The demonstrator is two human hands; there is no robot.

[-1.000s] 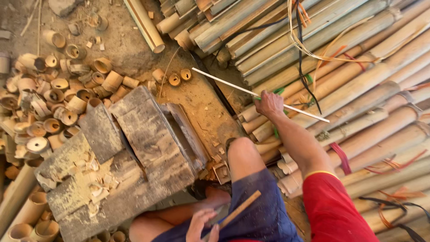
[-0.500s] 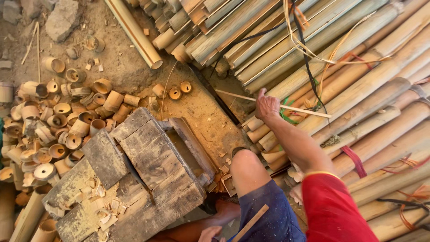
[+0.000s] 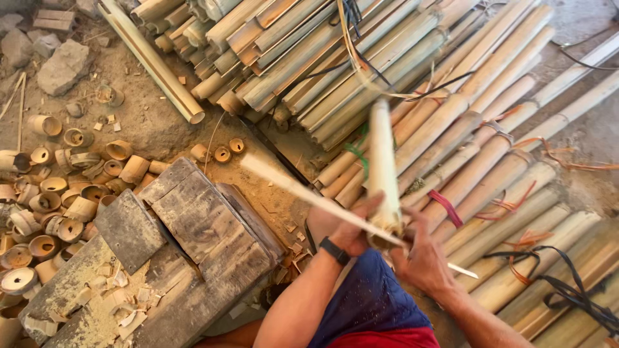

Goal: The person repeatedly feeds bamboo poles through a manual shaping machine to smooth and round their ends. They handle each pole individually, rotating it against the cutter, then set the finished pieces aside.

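While lifted clear of the stack, short bamboo piece (image 3: pixel 382 167) now up on end, just right of the wooden chopping block (image 3: pixel 193 225), lower end down at the lap, upper end blurred with motion. Left hand (image 3: pixel 351 225) wrapped tight around that lower end, grip pressed closed on the stalk. Right hand (image 3: pixel 422 258) just beyond it, farther right of the block, fingers curled shut, seemingly pinching the thin pale slat (image 3: pixel 303 193) that crosses under the piece.

Changed from a moment ago: right hand then stretched out onto the stacked poles, left hand low by the knee; now both brought together at one spot. Taken as a judgement: picking-out finished, piece in hand and close to the block.

Piece round, hollow, straw-yellow, smooth-skinned. Slat flat, narrow, slanting from above the block's far right corner down past the right hand. Block grey, cracked, rough-grained, strewn with pale curled shavings (image 3: pixel 109 303). Left of the block, heap of cut bamboo rings (image 3: pixel 58 212), short and open-ended. Right of and beyond the block, long bamboo poles (image 3: pixel 490 167) in bundles, tied with red and green strips, on dusty earth.
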